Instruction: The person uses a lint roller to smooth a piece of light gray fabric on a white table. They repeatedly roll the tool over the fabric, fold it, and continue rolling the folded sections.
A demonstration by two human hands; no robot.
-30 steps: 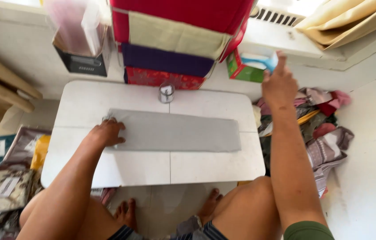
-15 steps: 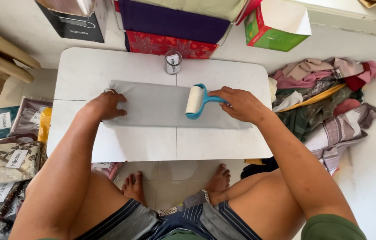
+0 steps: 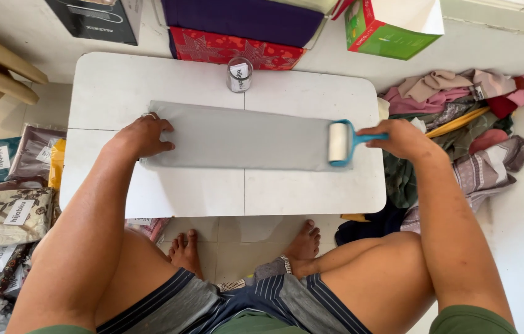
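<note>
White table [image 3: 119, 80]: L hand [image 3: 144, 135] flat on grey cloth [image 3: 243, 139]; R hand [image 3: 401, 137] grips lint roller [image 3: 340, 143].

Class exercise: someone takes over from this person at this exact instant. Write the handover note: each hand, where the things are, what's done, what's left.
Left hand: flat on the left end of the grey cloth, pinning it to the white table.
Right hand: gripping the blue handle of the lint roller, whose roll sits on the cloth's right end.
Small can: upright behind the cloth.
Done: cloth spread flat, roller at the right end.
Left: how much is rolled cannot be told; probably check the whole strip.
</note>
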